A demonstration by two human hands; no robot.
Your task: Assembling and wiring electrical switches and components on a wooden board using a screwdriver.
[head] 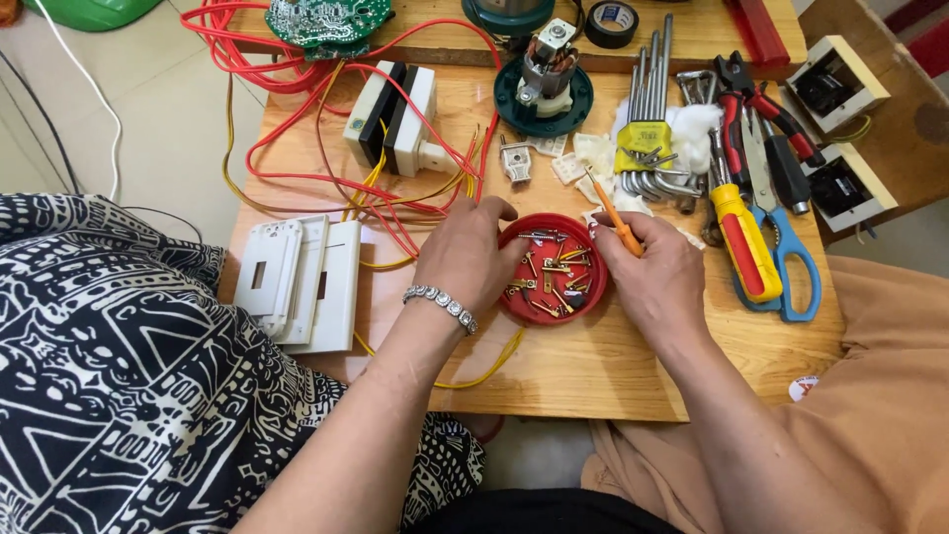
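Note:
A round red lid [520,309] lies on the wooden table [593,366] with several small brass and steel screws in it. My left hand [465,252], a beaded bracelet on its wrist, rests curled against the lid's left rim, fingertips at its upper edge. Whether it pinches a screw is hidden. My right hand [647,267] sits at the lid's right rim and grips a small orange-handled screwdriver [613,213], which points up and to the left.
Right of the hands lie a yellow-and-red screwdriver [743,237], blue-handled scissors [791,267], red pliers [756,99] and a hex key set [647,119]. White switch plates [306,282], red and yellow wires [395,198], a small motor [546,74], a circuit board [326,20] and tape roll [611,22] lie behind.

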